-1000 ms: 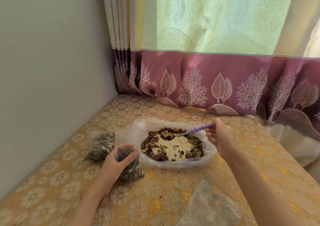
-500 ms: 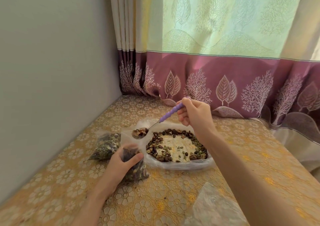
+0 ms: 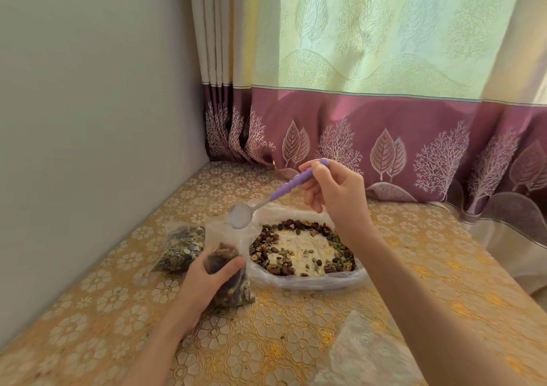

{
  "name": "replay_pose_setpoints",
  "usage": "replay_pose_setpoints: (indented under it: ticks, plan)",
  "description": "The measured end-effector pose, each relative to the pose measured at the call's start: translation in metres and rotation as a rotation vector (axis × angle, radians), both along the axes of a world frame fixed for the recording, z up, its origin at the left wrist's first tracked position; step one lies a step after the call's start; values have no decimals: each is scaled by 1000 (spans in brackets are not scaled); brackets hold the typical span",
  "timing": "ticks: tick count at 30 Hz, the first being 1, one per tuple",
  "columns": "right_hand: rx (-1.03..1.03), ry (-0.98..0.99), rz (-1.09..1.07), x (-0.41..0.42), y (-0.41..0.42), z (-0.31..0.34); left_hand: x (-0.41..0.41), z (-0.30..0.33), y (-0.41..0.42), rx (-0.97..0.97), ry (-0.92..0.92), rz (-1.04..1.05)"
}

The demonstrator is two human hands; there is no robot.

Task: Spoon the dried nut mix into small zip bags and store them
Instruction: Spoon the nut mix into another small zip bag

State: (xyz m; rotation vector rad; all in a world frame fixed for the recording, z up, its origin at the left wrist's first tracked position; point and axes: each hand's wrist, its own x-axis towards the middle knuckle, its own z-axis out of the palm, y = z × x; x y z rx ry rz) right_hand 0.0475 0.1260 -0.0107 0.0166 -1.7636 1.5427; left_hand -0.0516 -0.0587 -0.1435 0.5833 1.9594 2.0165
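Left hand point(image 3: 207, 279): gripped a small zip bag point(image 3: 229, 276) partly filled with nut mix, fingers point(image 3: 229, 264) curled round its middle; the bag stood upright on the bench point(image 3: 296, 341), its clear top open upward.
Right hand point(image 3: 337, 193): held a spoon point(image 3: 275, 194) by its purple ribbed handle, pinched between thumb and curled fingers, raised above the bench.
Spoon bowl: metal, tilted over the mouth of the held bag; no nuts were visible in it.
Nut mix point(image 3: 302, 249): lay in a ring round the inside of a large clear plastic bag point(image 3: 310, 279) spread open on the bench, just right of the held bag; the pale middle was nearly bare, with a few loose pieces.
Filled bag point(image 3: 180, 248): a second small bag packed with mix lay flat on the bench, just left of and behind the held bag, near the wall point(image 3: 88, 119).
Empty bags point(image 3: 355, 353): crumpled clear plastic lay at the near edge, below the right forearm.
Bench cover: gold cloth with a floral pattern.
Background: curtain point(image 3: 370, 89) pale green above, purple with leaf and tree motifs below, its hem touching the bench.
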Motion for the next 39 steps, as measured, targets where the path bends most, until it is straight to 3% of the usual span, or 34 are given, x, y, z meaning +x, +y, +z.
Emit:
replay_pose_setpoints:
  ticks: [7, 11, 17, 39]
  plan:
    - [-376, -53, -136, 8, 46, -30, 6, 5, -2, 0, 107, 31]
    - [-280, -175, -303, 14, 66, -53, 10, 10, -4, 26, 147, 27]
    - [-93, -313, -379, 22, 74, -71, 16, 14, -5, 67, 130, 29]
    - [-501, -562, -151, 24, 55, -97, 10, 7, -7, -145, 177, -54]
